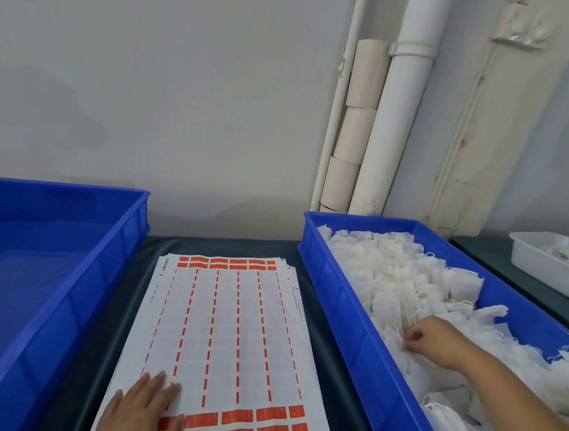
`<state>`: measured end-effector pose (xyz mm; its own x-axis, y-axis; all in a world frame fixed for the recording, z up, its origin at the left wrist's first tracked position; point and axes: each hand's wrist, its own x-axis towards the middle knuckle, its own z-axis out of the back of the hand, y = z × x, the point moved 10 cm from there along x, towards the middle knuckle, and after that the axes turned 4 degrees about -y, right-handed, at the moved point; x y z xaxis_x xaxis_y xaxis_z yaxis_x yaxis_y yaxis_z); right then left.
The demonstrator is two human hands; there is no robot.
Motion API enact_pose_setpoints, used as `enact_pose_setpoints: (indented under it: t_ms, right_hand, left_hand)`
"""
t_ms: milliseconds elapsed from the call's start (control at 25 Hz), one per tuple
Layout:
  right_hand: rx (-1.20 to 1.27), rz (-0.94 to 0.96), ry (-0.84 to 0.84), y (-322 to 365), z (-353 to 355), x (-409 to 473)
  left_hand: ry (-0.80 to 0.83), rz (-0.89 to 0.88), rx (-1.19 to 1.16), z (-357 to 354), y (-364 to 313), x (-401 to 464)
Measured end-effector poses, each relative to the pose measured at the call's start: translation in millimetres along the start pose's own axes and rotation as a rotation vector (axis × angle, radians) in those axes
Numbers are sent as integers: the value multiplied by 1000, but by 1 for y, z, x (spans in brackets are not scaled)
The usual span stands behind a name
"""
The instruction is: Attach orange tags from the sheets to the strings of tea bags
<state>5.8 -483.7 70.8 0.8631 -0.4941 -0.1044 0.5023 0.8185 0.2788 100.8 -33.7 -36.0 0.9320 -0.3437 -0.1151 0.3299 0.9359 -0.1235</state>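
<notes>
Dark counter (pixel 329 353) set against a pale wall, with white pipes (pixel 403 98) in the far corner. Right hand (pixel 437 340), fingers curled, pinches at a thin white string among the tea bags (pixel 404 281), which lie heaped in the right blue bin (pixel 344 337); whether the string is actually gripped cannot be told. Left hand (pixel 145 413) lies flat, fingers straight and together, on the near left corner of the sheets (pixel 225 330). The sheets form a stack between the bins, long axis running near to far, most rows already stripped. Orange tags (pixel 268 427) remain in rows at the near end and one row at the far end; their print is too small to read. Left blue bin (pixel 63 285) stands beside the sheets. White tray (pixel 547 262) at far right.
</notes>
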Motion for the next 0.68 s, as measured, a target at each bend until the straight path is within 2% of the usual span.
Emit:
enact_pose_setpoints:
  t_ms: [80,160,240,400,600,680]
  right_hand:
    - [64,26,1,1,2,-3]
    - [30,70,85,6,-10,-8]
    - [-19,94,86,9,-14,-11]
    - [128,27,-98,0,16,-11]
    - [320,-50,-316,-10,59,-29]
    - [396,-28,-420,-4,83,-40]
  left_hand:
    - [-28,13,2,3,0,1]
    - [-40,26,-10,4,1,3]
    - [-57,32,-20,4,1,3]
    - [-108,47,-66,14,-2,2]
    - [-290,77,-327,43,6,-10]
    - [-335,61,-347,58,4,-16]
